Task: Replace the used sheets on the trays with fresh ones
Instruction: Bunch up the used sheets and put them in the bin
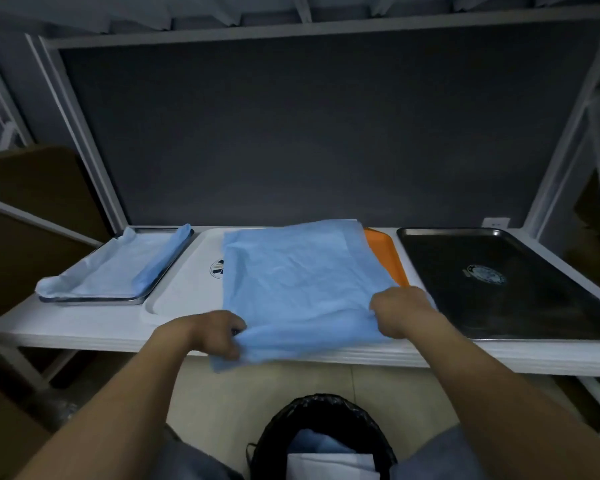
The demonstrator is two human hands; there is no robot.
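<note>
Black-lined bin (281,420) at 6 o'clock holds one crumpled sheet (312,441) and one white paper (329,462). Beyond it, two forearms reach forward. The left hand (212,332) and right hand (399,311) each pinch a near corner of a blue sheet (302,282), fingers curled on the fabric. It drapes over a white tray (184,285) and an orange tray (385,254) at 12 o'clock. Four trays line the white shelf (84,330), including a steel tray (94,299) at 10 o'clock, lined with a pale blue liner (118,265), and a dark tray (499,289) at 2 o'clock.
</note>
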